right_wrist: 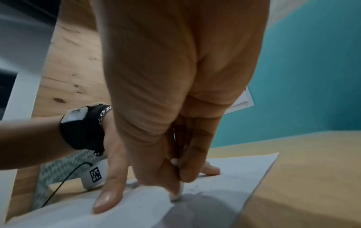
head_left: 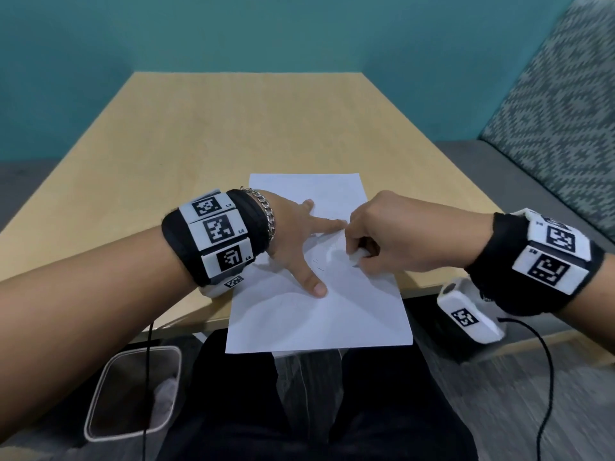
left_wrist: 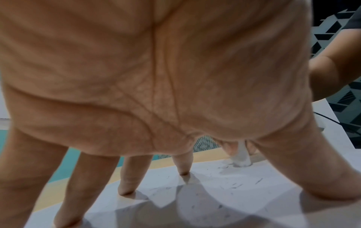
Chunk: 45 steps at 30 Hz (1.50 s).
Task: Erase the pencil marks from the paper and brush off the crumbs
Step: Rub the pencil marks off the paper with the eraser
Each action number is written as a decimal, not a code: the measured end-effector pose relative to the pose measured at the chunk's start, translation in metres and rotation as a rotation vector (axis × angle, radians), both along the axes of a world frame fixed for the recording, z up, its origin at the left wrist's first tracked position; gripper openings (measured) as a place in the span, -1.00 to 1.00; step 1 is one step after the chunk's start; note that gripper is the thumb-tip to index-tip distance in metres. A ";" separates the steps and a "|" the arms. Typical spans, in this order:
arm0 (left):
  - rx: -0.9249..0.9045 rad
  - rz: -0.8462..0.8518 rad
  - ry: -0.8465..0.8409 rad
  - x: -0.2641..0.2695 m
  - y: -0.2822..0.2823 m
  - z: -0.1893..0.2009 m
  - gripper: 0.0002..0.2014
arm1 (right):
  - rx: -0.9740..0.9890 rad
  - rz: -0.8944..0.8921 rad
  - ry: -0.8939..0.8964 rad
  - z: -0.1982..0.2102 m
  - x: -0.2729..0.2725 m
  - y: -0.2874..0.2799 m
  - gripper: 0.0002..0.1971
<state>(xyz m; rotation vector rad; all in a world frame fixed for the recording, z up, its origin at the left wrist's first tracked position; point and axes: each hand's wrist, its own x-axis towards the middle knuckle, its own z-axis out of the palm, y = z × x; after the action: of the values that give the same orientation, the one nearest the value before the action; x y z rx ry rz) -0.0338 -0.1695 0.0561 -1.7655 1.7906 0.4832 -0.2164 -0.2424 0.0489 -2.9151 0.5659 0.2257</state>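
A white sheet of paper point(head_left: 316, 321) lies on the wooden table point(head_left: 199, 144), its near end hanging over the table edge. My left hand point(head_left: 301, 242) is spread flat on the sheet, with thumb and straight fingers pressing it down. Just right of it, my right hand point(head_left: 362, 247) pinches a small white eraser point(head_left: 357, 254) whose tip touches the paper point(right_wrist: 244, 166). In the left wrist view the eraser point(left_wrist: 242, 157) stands on the sheet among faint pencil marks and dark crumbs point(left_wrist: 234, 185). A few short pencil marks point(head_left: 319, 264) show between the two hands.
A lined waste bin point(head_left: 133, 394) stands on the floor at the lower left, beside my lap. A patterned grey sofa point(head_left: 549, 111) runs along the right side of the table. A teal wall lies behind. Black cables hang from both wrist cameras.
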 end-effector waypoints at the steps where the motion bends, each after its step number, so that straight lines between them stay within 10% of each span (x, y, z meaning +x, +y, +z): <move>1: -0.002 -0.002 -0.005 0.000 0.000 0.000 0.24 | 0.008 -0.006 -0.001 0.000 0.000 0.000 -0.89; 45: -0.002 -0.003 -0.046 -0.003 -0.004 -0.003 0.28 | -0.086 -0.164 -0.023 -0.004 -0.012 0.000 -0.93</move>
<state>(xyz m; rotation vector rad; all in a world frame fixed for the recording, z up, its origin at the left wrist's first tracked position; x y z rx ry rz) -0.0373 -0.1735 0.0528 -1.7610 1.7626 0.4360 -0.2284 -0.2421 0.0451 -2.9281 0.8251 0.1496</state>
